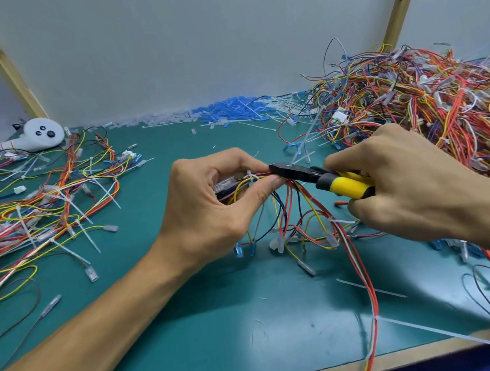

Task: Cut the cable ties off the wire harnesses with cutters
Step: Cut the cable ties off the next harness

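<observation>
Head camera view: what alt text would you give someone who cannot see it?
A left hand pinches a wire harness at its white cable tie while the right hand grips yellow-handled cutters, their black tip at the tie. Heaps of coloured harnesses lie left and right on the green mat.

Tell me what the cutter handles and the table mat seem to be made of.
Cutter handles: probably rubbery plastic grips, matte yellow and dark grey, no metallic shine. Table mat: likely rubber or vinyl sheet, teal, semi-matte, showing soft glare near the front.
</observation>
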`<state>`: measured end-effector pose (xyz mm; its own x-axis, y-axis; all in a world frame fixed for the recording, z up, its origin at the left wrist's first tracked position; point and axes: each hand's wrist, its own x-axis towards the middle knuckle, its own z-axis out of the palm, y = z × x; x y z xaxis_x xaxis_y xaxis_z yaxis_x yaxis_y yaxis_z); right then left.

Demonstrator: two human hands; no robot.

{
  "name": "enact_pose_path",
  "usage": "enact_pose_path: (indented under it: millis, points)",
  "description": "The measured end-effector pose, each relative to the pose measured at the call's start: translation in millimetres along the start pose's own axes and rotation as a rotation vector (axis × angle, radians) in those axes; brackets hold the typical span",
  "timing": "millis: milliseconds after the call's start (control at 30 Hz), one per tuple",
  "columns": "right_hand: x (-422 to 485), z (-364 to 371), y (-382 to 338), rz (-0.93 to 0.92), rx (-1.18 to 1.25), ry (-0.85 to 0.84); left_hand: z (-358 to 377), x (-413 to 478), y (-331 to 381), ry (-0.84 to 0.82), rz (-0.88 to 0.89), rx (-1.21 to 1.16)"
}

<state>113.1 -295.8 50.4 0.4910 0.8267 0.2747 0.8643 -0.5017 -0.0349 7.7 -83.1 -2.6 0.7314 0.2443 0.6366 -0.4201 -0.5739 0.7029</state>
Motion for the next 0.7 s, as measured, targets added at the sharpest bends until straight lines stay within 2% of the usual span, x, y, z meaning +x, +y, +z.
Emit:
enact_pose_path:
  millis: [200, 367, 700]
  points:
    - [0.4, -2.2, 1.3, -0.021, -0.079, -0.039, -4.1, 1.5, -0.8, 0.007, 0.005, 0.009]
    - [1.8, 0.4, 2.4, -0.025, -0.074, -0.001, -3.4, 1.9, -2.4, 0.013, 0.009, 0.01]
    - [-1.4, -1.5, -0.3, 0.009, 0.05, -0.02, -3.3, 0.7, -2.7, 0.003, 0.042, 0.017]
